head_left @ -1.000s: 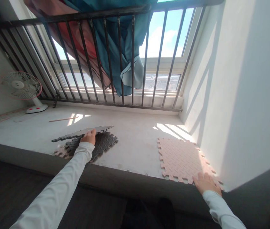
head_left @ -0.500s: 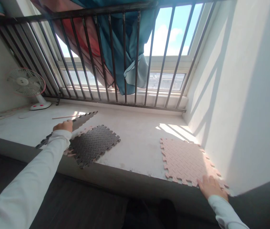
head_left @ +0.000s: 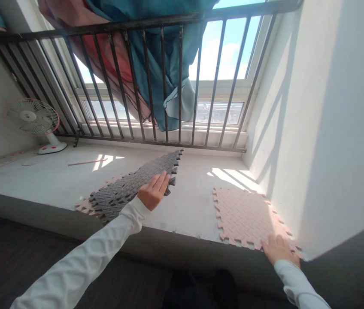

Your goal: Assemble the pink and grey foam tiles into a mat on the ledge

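One grey mat (head_left: 145, 174) tilted | left hand (head_left: 154, 191) pinching its edge | right hand (head_left: 280, 249) spread on pink mat (head_left: 244, 216)

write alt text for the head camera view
The left hand holds a dark mat, right edge raised; the right hand rests on a pink mat on a white ledge. Behind: fan, railing, curtain.

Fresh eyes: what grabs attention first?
The teal and red curtain behind the dark railing, top centre. Then the dark grey mat, left of centre, tilted up at the left hand. Lower right, a pink mat lies flat, the right hand on its near edge.
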{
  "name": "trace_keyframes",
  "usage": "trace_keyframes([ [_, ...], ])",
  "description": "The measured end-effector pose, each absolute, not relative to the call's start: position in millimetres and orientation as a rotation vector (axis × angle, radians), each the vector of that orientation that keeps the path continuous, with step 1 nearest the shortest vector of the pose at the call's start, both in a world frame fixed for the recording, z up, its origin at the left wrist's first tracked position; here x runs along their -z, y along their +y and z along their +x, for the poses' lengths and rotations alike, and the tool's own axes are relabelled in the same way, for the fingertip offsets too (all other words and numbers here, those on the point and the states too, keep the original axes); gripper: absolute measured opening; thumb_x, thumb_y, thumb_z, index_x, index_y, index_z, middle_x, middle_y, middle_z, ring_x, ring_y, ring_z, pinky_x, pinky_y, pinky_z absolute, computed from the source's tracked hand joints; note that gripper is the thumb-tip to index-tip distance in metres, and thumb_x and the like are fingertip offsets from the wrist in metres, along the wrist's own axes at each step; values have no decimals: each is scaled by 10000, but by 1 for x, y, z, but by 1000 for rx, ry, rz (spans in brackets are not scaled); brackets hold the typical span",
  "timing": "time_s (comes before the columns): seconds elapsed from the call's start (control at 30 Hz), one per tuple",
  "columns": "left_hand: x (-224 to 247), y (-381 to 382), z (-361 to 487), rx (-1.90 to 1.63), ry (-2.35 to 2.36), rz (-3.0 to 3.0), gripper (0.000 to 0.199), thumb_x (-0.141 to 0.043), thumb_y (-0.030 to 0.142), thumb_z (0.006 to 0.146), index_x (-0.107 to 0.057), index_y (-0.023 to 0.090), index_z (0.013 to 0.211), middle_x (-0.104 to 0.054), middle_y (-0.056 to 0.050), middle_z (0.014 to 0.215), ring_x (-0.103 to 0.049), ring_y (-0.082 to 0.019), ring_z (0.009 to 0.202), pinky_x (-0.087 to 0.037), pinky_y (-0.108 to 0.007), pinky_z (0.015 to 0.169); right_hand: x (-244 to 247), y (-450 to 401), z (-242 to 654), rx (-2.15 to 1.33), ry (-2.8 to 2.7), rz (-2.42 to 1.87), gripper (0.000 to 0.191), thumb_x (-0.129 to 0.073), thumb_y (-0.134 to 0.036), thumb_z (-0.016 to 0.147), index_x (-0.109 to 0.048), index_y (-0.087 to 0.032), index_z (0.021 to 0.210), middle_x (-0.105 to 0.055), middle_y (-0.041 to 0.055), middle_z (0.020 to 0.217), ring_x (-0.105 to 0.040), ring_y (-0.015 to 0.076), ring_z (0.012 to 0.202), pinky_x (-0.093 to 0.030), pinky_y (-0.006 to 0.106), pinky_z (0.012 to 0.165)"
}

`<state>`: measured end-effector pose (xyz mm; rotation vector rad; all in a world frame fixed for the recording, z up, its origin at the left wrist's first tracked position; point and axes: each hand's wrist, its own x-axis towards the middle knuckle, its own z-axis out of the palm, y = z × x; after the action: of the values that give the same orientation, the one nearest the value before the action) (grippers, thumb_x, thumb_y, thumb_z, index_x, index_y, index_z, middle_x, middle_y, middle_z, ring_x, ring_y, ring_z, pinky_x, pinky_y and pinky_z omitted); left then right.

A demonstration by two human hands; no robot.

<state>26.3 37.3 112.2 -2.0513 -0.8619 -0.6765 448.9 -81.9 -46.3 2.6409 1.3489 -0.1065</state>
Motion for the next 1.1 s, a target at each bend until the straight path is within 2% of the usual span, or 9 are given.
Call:
trace_keyframes([
  [0.1,-76,18,79,725,-681,-2072,372,-335,93,806,-469,96,1153,-574,-122,1109,-528,-189,1008,-472,-211,566,47,-82,449,125,1358,2619,488,-187,-410,812,-440,-192,1168,-363,130,1274,-303,240,1188,-326,421,870],
  [0.27,-14,-6,143,662,-545,-2212,332,-329,106,803,-532,70,1064,-579,-156,1081,-525,-239,1018,-441,-202,430,55,-82,457,111,1396,2598,485,-227,-420,800,-432,-188,1174,-359,138,1275,-303,245,1187,-319,434,878],
  [0.47,35,-18,184,560,-583,-2372,325,-332,108,803,-554,65,1037,-584,-182,1046,-546,-272,977,-448,-213,406,62,-81,461,89,1428,2595,480,-211,-420,806,-437,-182,1155,-378,145,1234,-311,256,1171,-329,432,865],
  [0.67,58,-9,207,406,-773,-2498,338,-343,103,802,-542,81,1074,-580,-193,1048,-557,-274,958,-486,-241,462,62,-83,459,74,1425,2582,475,-229,-423,807,-425,-182,1166,-362,143,1251,-296,255,1179,-332,435,862],
  [0.97,55,-9,213,71,-1002,-2872,403,-220,137,848,-424,121,1195,-430,-182,1249,-383,-278,1157,-480,-342,702,60,-84,457,44,1425,2585,474,-223,-406,816,-414,-173,1182,-351,143,1267,-272,256,1194,-321,441,874],
  [1.03,51,-7,211,25,-1003,-2916,393,-276,151,834,-398,123,1207,-398,-176,1279,-352,-284,1176,-447,-383,766,61,-85,457,22,1428,2583,470,-230,-407,814,-417,-179,1180,-364,140,1258,-289,253,1183,-327,440,866],
  [1.1,46,-5,210,-51,-985,-2960,453,-411,192,782,-362,114,1225,-362,-178,1303,-327,-300,1186,-406,-416,822,62,-85,457,5,1430,2576,471,-221,-405,816,-418,-182,1181,-370,139,1252,-303,251,1176,-332,438,860],
])
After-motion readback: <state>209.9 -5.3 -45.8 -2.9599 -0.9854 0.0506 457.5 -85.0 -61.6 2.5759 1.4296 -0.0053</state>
